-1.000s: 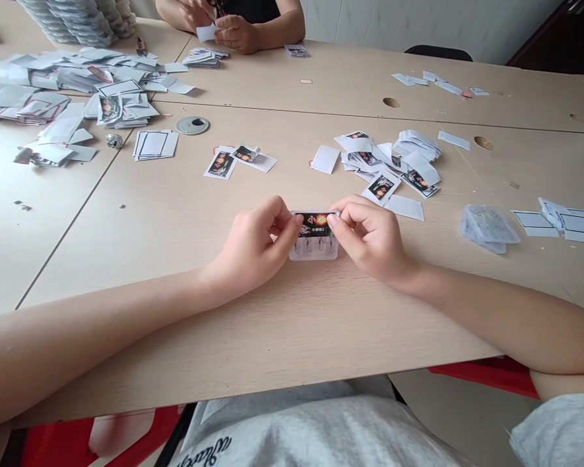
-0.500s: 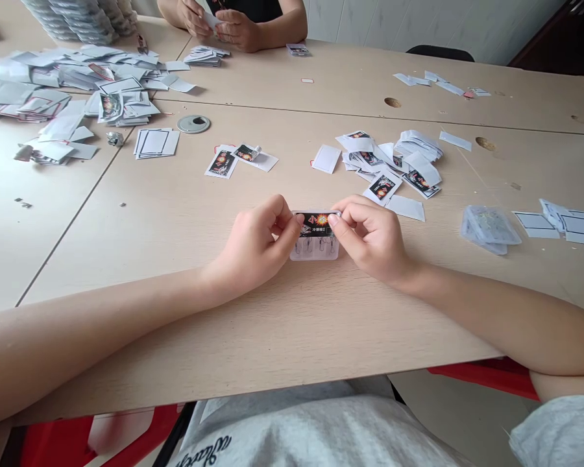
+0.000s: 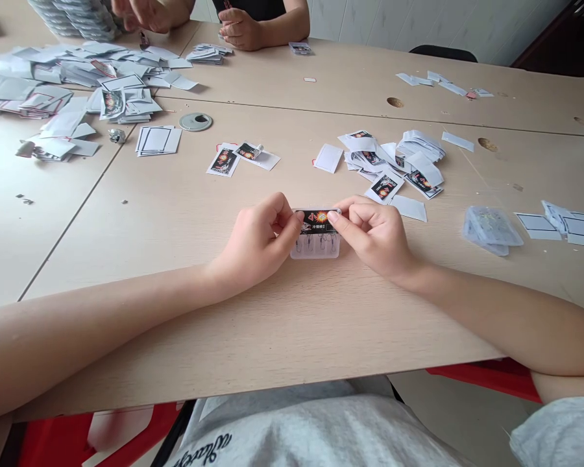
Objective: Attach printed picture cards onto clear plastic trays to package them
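Note:
A small clear plastic box of fish hooks (image 3: 315, 247) rests on the table in front of me. Across its upper half lies a black label (image 3: 316, 222) with red and white characters and an orange burst. My left hand (image 3: 263, 237) grips the left end, its thumb pressed on the label's corner. On the opposite end my right hand (image 3: 372, 237) does the same, thumb on the upper right corner. Both hands have their fingers curled; some fingertips are hidden behind the box. Dark hooks show through the lower half.
Printed labels (image 3: 385, 186) lie in a loose pile beyond my right hand. Clear boxes (image 3: 491, 227) are stacked at right. A large heap of white labels (image 3: 78, 71) covers the far left. Across the table a co-worker's hand (image 3: 243, 29) is raised near a box (image 3: 300, 48).
Both my hands keep their hold on the hook box, with hardly any movement. The co-worker's hands have parted, one reaching leftward toward the stacked packs.

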`<state>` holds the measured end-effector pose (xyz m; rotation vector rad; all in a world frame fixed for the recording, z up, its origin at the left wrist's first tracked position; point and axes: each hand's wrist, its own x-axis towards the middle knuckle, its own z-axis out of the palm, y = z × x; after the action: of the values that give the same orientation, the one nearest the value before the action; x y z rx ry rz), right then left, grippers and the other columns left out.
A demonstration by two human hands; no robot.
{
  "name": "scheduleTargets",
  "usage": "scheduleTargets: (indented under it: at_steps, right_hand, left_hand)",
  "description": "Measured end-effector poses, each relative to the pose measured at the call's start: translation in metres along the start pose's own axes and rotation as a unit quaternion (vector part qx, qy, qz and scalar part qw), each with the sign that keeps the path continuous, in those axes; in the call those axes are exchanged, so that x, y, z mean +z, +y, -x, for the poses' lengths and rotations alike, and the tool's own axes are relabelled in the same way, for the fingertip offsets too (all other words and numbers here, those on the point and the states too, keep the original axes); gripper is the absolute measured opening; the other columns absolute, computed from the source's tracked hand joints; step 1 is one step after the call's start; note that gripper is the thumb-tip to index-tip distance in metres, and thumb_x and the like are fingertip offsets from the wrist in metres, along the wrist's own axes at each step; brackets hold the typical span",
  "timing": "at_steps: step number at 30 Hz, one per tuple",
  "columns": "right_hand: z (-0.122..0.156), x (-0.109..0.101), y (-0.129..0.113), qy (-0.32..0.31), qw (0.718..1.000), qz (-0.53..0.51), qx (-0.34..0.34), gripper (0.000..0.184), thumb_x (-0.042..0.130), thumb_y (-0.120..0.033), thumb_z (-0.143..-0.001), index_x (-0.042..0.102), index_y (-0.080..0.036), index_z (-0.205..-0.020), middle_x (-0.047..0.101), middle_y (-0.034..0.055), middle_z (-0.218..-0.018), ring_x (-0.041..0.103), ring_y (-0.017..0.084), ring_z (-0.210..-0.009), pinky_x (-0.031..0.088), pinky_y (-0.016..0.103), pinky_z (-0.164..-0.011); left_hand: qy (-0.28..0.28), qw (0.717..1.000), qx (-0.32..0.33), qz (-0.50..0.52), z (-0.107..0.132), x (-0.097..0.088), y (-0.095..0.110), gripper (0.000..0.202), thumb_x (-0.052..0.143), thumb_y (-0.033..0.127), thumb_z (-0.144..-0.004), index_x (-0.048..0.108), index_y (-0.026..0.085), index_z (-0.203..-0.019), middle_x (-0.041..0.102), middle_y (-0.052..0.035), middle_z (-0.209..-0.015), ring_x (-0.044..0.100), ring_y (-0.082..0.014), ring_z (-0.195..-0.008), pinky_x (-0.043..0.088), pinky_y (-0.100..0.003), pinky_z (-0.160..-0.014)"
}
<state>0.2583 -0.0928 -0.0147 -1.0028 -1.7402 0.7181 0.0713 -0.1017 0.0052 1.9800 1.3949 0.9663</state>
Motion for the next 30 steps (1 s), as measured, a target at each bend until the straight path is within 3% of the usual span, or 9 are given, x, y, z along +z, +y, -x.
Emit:
scheduleTargets:
  at_steps: [6, 11, 13, 19, 30]
  right_hand:
    - [-0.004, -0.002, 0.008, -0.020, 0.990, -0.124, 0.068, 0.048, 0.066, -0.032, -0.081, 0.030, -0.016, -0.053, 0.057, 0.0023, -0.072, 0.055, 0.011, -0.070, 0.045, 0.026, -0.065]
    - [-0.006, -0.002, 0.014, -0.054, 0.961, -0.220, 0.162, 0.029, 0.072, -0.040, -0.076, 0.055, -0.017, -0.082, 0.062, 0.0028, -0.083, 0.059, 0.013, -0.073, 0.050, 0.026, -0.063]
    - [-0.006, -0.003, 0.010, -0.078, 0.963, -0.206, 0.158, 0.028, 0.067, -0.043, -0.080, 0.062, -0.017, -0.090, 0.064, 0.0047, -0.085, 0.060, 0.015, -0.077, 0.051, 0.027, -0.065]
    - [-0.002, -0.004, 0.002, -0.060, 0.983, -0.137, 0.105, 0.026, 0.063, -0.041, -0.085, 0.065, -0.016, -0.075, 0.059, 0.0019, -0.069, 0.053, 0.011, -0.061, 0.045, 0.024, -0.055]
    - [-0.003, -0.006, 0.010, -0.072, 0.958, -0.238, 0.143, 0.028, 0.066, -0.044, -0.082, 0.061, -0.017, -0.076, 0.059, 0.0023, -0.074, 0.057, 0.013, -0.068, 0.050, 0.026, -0.061]
  left_hand:
    - [0.000, 1.000, 0.004, 0.013, -0.001, 0.000, -0.003, 0.025, 0.051, 0.028, -0.085, 0.041, 0.018, -0.065, 0.047, 0.0020, -0.058, 0.037, -0.0082, -0.053, 0.031, -0.023, -0.051]
    - [0.006, 1.000, 0.006, 0.018, -0.001, -0.001, -0.005, 0.025, 0.051, 0.028, -0.086, 0.040, 0.018, -0.066, 0.049, 0.0012, -0.060, 0.039, -0.0085, -0.054, 0.031, -0.024, -0.051]
    - [0.005, 1.000, 0.011, 0.021, -0.001, -0.001, -0.006, 0.024, 0.051, 0.029, -0.086, 0.041, 0.018, -0.066, 0.049, 0.0009, -0.059, 0.039, -0.0089, -0.054, 0.031, -0.024, -0.051]
    - [-0.005, 1.000, 0.016, 0.014, -0.007, -0.005, -0.008, 0.026, 0.052, 0.033, -0.085, 0.044, 0.018, -0.066, 0.048, 0.0010, -0.056, 0.039, -0.0091, -0.053, 0.031, -0.025, -0.050]
    - [0.003, 1.000, -0.009, -0.008, -0.014, -0.011, -0.012, 0.037, 0.059, 0.049, -0.081, 0.046, 0.018, -0.064, 0.049, 0.0004, -0.057, 0.040, -0.0093, -0.053, 0.031, -0.024, -0.048]
